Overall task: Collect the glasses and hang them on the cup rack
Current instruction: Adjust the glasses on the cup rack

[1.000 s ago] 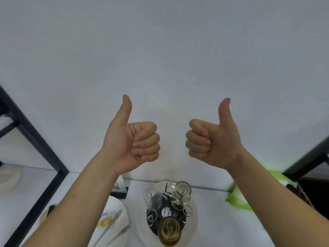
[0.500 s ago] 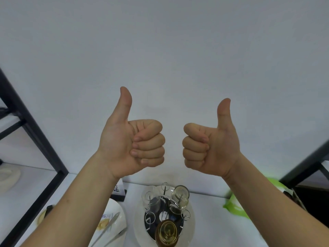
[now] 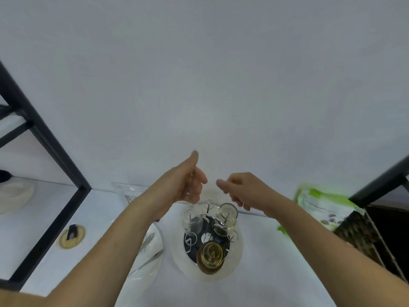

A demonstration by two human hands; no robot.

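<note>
Plain white wall (image 3: 199, 74) behind white table (image 3: 265, 273), black shelf frame (image 3: 51, 151) left.

1. Above the cup rack (image 3: 208, 231) the air is open, with both hands just behind it.
2. A white plate (image 3: 146, 269) crowds the rack's left side.
3. A green bag (image 3: 321, 202) and a black frame (image 3: 44, 138) flank the tabletop (image 3: 265, 284).

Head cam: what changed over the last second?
Both hands dropped out of the thumbs-up pose: the left hand and right hand lowered toward the cup rack with fingers loosening, blurred by motion. Neither took hold of anything. The glasses, including the amber glass and a clear glass, stayed on the rack; the plate and green bag are unchanged.
</note>
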